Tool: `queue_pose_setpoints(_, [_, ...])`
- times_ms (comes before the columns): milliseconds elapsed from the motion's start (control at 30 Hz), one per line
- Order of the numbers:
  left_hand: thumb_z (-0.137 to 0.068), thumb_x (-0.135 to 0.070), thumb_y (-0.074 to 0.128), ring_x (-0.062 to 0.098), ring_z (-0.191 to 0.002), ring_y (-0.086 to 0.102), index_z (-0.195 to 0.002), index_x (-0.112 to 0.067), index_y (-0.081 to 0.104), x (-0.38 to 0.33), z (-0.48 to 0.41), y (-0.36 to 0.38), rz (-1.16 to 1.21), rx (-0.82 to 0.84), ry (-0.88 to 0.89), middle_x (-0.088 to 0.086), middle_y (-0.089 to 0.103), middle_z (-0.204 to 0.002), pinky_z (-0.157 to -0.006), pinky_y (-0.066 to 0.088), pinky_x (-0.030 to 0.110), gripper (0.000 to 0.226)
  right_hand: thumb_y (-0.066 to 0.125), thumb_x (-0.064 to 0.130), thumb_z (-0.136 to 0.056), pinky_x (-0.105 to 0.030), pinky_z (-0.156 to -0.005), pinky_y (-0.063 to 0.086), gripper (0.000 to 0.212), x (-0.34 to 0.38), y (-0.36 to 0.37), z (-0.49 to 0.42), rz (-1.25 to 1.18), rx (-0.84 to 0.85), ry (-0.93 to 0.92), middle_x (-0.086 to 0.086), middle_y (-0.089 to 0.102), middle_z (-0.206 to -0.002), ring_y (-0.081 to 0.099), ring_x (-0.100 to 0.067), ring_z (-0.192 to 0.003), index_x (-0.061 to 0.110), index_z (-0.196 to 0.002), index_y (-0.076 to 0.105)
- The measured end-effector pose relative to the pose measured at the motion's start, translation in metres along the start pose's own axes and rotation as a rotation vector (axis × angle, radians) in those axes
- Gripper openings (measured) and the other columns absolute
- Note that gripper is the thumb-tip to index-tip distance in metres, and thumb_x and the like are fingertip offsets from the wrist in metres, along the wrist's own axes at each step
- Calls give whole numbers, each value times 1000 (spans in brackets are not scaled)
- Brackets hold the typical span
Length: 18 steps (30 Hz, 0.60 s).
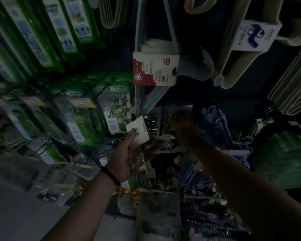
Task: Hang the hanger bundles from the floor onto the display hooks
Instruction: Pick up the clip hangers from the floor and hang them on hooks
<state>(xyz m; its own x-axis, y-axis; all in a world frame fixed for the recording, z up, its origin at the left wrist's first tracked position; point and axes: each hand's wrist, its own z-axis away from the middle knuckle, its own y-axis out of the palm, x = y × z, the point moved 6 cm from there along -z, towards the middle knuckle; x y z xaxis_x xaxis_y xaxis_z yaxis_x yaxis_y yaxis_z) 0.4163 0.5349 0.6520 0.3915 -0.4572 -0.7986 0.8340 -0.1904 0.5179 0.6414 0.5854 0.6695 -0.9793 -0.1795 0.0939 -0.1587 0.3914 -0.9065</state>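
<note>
Your left hand (129, 154) holds the hanger pack (142, 164), a clear bag with a white header card (138, 131) at its top. The thumb presses the card from the front and the other fingers are curled behind the plastic. The pack is raised in front of the display, just right of the green packs (111, 108) and below the red-and-white sleeve (155, 68). It is not on any hook yet.

Your right hand (182, 131) reaches into the dark gap between the pack and the blue hangers (215, 122). It is too dark there, so I cannot tell if its fingers are spread or closed on something.

The dangers, as I judge them:
- **Missing the hook:** I can make out only the wire hooks (106, 85) above the green packs, not the hook meant for this pack. If you push the card forward before you feel the hook tip, the hole can miss, and the card may bend or tear.
- **Dropping the pack:** You grip it mostly near the top, and the plastic looks slippery while the contents hang below. A loose thumb could let it slide down to the floor.
- **Catching the blue hangers:** Your right forearm passes very near them, so a quick pull back may catch one and drag it off.
</note>
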Motion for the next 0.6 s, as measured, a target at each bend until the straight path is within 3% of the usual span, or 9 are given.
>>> queue_pose_setpoints(67, [-96, -53, 68, 42, -130, 65, -144, -16, 64, -2, -1, -4, -146, -28, 53, 21, 67, -141, -116, 44, 62, 61, 69, 18, -100, -46, -96, 53, 25, 2, -27, 7, -135, -117, 26, -22, 70, -123, 67, -41, -113, 5, -122, 73])
queue_pose_setpoints(167, [-92, -55, 67, 32, -119, 73, -118, -28, 81, -8, 1, 0, -443, 7, 146, 13, 75, -129, -100, 57, 48, 40, 61, 16, -103, -32, -76, 48, 15, -7, -76, 25, -412, -272, 208, -10, 74, -106, 65, -15, -90, 13, -111, 74])
queue_pose_setpoints(233, [-90, -60, 67, 23, -115, 74, -108, -32, 84, -12, -1, 3, -646, 91, 202, 3, 79, -120, -96, 59, 39, 38, 63, 19, -103, -34, -68, 48, 10, -8, -115, 44, -529, -464, 278, -3, 74, -96, 61, -6, -79, 18, -107, 72])
queue_pose_setpoints(300, [-88, -60, 74, 19, -94, 74, -86, -30, 83, -19, -4, 2, -760, 86, 200, -2, 79, -95, -82, 58, 34, 31, 65, 20, -101, -39, -66, 49, 7, 9, -153, 59, -547, -634, 201, -3, 67, -94, 62, -16, -81, 17, -107, 66])
queue_pose_setpoints(367, [-94, -58, 71, 8, -58, 57, -63, -24, 67, -25, -6, 4, -1006, 112, 258, -9, 58, -60, -59, 44, 24, 46, 66, 20, -99, -40, -69, 45, 11, 41, -182, 70, -371, -759, 7, -9, 62, -97, 58, -27, -86, 11, -106, 64])
queue_pose_setpoints(433, [-96, -55, 70, 5, -55, 57, -68, -23, 69, -28, -8, 8, -1193, 145, 305, -10, 60, -59, -60, 44, 24, 43, 67, 25, -99, -45, -80, 45, 20, 79, -192, 70, -155, -698, -243, -14, 66, -107, 60, -36, -99, 6, -107, 71])
queue_pose_setpoints(533, [-97, -52, 69, -7, -80, 67, -96, -37, 78, -29, -8, 21, -1366, 232, 414, -25, 73, -83, -78, 49, 19, 17, 62, 28, -102, -50, -100, 43, 23, 122, -166, 58, 160, -383, -457, -9, 71, -123, 60, -36, -126, 13, -112, 77])
queue_pose_setpoints(567, [-101, -46, 67, -1, -90, 70, -103, -30, 78, -29, -8, 25, -1407, 248, 452, -23, 76, -92, -85, 51, 23, 19, 58, 25, -102, -50, -102, 44, 23, 128, -153, 56, 217, -272, -487, -6, 74, -120, 63, -34, -125, 15, -109, 78])
queue_pose_setpoints(600, [-104, -34, 65, 15, -112, 71, -117, -15, 76, -28, -11, 25, -1374, 239, 459, -5, 79, -114, -100, 53, 33, 26, 55, 24, -102, -51, -102, 46, 26, 129, -141, 55, 240, -159, -485, -5, 75, -118, 66, -33, -120, 17, -109, 78])
